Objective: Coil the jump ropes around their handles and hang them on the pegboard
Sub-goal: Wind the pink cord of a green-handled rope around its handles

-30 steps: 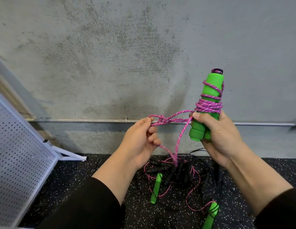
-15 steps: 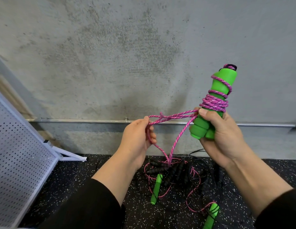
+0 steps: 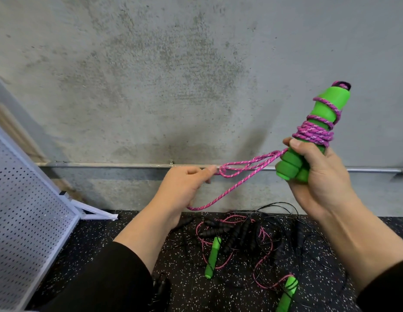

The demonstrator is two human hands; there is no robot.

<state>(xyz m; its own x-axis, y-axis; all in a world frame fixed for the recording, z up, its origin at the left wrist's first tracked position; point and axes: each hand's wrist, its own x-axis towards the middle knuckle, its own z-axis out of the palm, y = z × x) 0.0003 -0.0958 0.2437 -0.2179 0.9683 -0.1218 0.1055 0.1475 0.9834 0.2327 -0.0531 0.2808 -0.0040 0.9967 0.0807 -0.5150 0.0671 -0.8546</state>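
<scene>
At the far left a white pegboard (image 3: 27, 210) leans tilted, its foot on the speckled black floor (image 3: 119, 230) near the concrete wall (image 3: 151, 75). A metal pipe (image 3: 106, 164) runs along the wall low down. Next comes the left hand (image 3: 182, 188), its grip narrow, fingertips pinching a loop of the pink rope (image 3: 245, 165); one strand drops from the loop and curves back under this hand. On the floor below, between the two forearms, lies a tangled pile of jump ropes (image 3: 247, 239): black handles, thin black cords, pink cord, one green handle (image 3: 213, 257) lying just left of the pile's middle and another green handle (image 3: 288, 293) at the lower edge. The taut pink strands rise rightward to the green handles (image 3: 328, 109) held together in the right hand (image 3: 319, 176), whose grip is wrapped round their lower part, thumb pressed on the coil. Pink rope is wound in several turns round the handles above the thumb; they tilt to the right, well clear of the pegboard.
</scene>
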